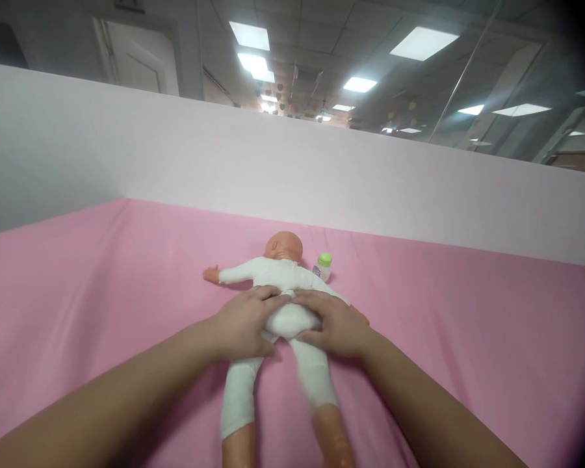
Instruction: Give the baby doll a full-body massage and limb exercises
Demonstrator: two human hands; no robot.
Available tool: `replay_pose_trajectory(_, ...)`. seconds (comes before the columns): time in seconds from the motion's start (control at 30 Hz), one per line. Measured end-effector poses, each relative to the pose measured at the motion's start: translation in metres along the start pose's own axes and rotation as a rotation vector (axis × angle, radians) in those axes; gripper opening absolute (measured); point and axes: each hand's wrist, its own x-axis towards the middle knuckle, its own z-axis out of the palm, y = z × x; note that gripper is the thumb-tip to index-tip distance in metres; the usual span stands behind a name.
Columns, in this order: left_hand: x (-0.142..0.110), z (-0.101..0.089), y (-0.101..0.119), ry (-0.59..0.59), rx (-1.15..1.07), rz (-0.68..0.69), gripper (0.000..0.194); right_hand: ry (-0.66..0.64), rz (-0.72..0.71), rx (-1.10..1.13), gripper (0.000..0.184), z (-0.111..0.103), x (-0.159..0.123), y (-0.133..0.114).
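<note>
A baby doll (pixel 292 318) in a white long-sleeved, long-legged outfit lies on the pink sheet, seemingly face down. Its bare head (pixel 283 247) points away from me, its arms are spread and its legs reach toward me. My left hand (pixel 247 320) rests on the left side of the doll's lower back and hip, fingers stretched and thumb apart. On the opposite hip lies my right hand (pixel 338 322), also with extended fingers and a separate thumb. The fingertips of both hands come close together over the doll's waist.
A small clear bottle (pixel 322 268) with a green cap stands beside the doll's right-hand shoulder. The pink sheet (pixel 127 273) has some folds. Behind it rises a white panel (pixel 292 169), with a glass pane and lit ceiling lights beyond.
</note>
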Motion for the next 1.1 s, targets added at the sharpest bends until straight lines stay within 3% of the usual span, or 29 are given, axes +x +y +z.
replay_pose_trajectory(0.17, -0.001, -0.006, -0.002, -0.002, -0.024, 0.033, 0.091, -0.007, -0.027, 0.020, 0.070, -0.003, 0.001, 0.005)
replay_pose_trajectory(0.3, -0.004, -0.003, 0.009, 0.195, 0.108, 0.097, 0.042, 0.117, -0.103, -0.083, 0.067, 0.006, -0.002, 0.005)
replay_pose_trajectory(0.4, -0.007, 0.005, 0.019, 0.271, 0.144, 0.213, 0.025, 0.277, -0.188, -0.133, 0.057, 0.012, -0.005, -0.002)
replay_pose_trajectory(0.5, -0.007, 0.013, 0.023, 0.289, 0.121, 0.264, 0.019, 0.253, -0.197, -0.166, 0.022, 0.016, -0.008, -0.013)
replay_pose_trajectory(0.6, -0.003, 0.015, 0.021, 0.171, 0.067, 0.231, 0.016, 0.091, -0.194, -0.155, 0.016, 0.017, -0.010, -0.023)
replay_pose_trajectory(0.73, 0.000, 0.009, 0.013, 0.073, -0.015, 0.190, 0.018, 0.027, -0.229, -0.054, 0.009, 0.017, -0.010, -0.030)
replay_pose_trajectory(0.87, -0.006, 0.005, 0.009, 0.155, -0.051, 0.213, 0.024, 0.074, -0.280, 0.090, 0.011, 0.016, -0.011, -0.029)
replay_pose_trajectory(1.03, -0.010, 0.009, 0.010, 0.411, 0.048, 0.292, 0.018, 0.300, -0.262, 0.054, 0.013, 0.019, -0.008, -0.025)
replay_pose_trajectory(1.1, -0.008, 0.011, 0.010, 0.388, 0.062, 0.259, 0.014, 0.287, -0.196, 0.032, 0.010, 0.021, -0.006, -0.024)
